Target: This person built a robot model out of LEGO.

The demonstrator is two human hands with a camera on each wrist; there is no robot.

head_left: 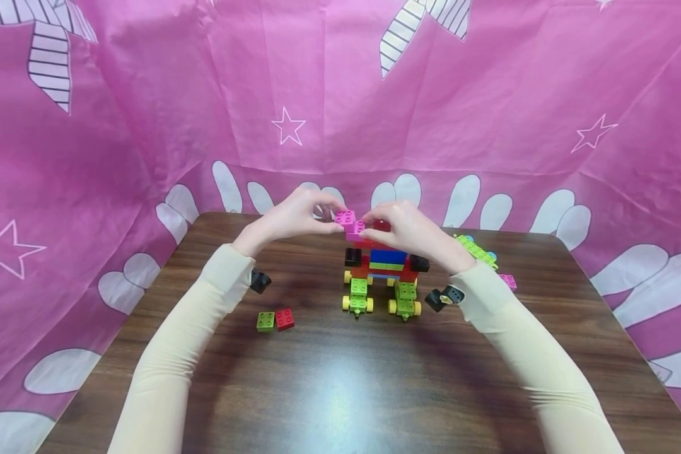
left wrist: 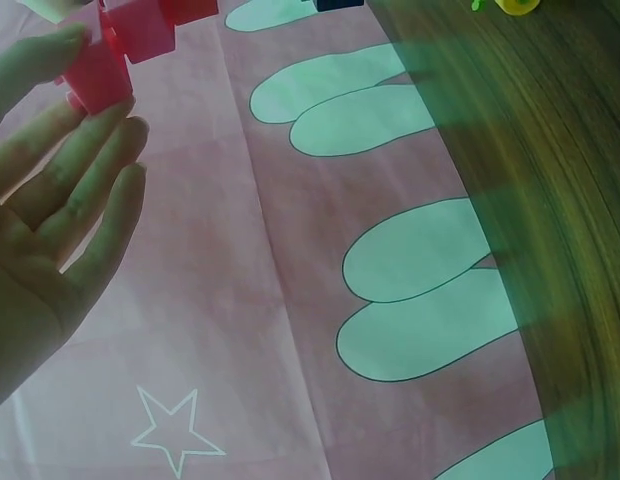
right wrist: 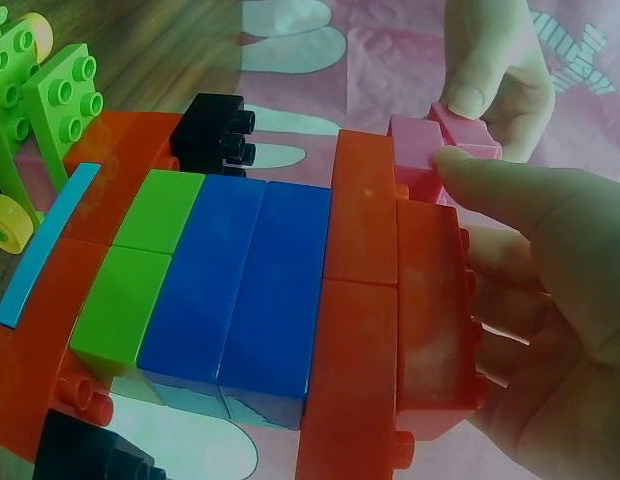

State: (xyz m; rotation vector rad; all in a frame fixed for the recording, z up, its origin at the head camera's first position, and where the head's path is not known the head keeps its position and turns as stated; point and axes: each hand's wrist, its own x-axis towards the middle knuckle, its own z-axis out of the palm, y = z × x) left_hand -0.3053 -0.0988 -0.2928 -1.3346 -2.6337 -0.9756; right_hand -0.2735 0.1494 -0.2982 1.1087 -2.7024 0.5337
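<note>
A brick figure of red, green and blue toy bricks (head_left: 388, 257) stands on wheeled green bases (head_left: 359, 295), with a black brick (head_left: 353, 256) on each side. At its top left, two stacked pink bricks sit in a step. The left hand (head_left: 297, 214) pinches the upper pink brick (head_left: 345, 218) between thumb and fingers. Around the lower pink brick (head_left: 353, 236) the right hand (head_left: 411, 230) closes its thumb and index finger. In the right wrist view, the right hand's other fingers lie behind the top red brick (right wrist: 435, 310), partly hidden by it.
A loose green brick (head_left: 265, 321) and a red brick (head_left: 285, 319) lie on the wooden table (head_left: 340, 403) to the left. Behind the right forearm are a long green piece with blue wheels (head_left: 477, 252) and a pink brick (head_left: 508, 281). Pink cloth (head_left: 340, 126) hangs behind.
</note>
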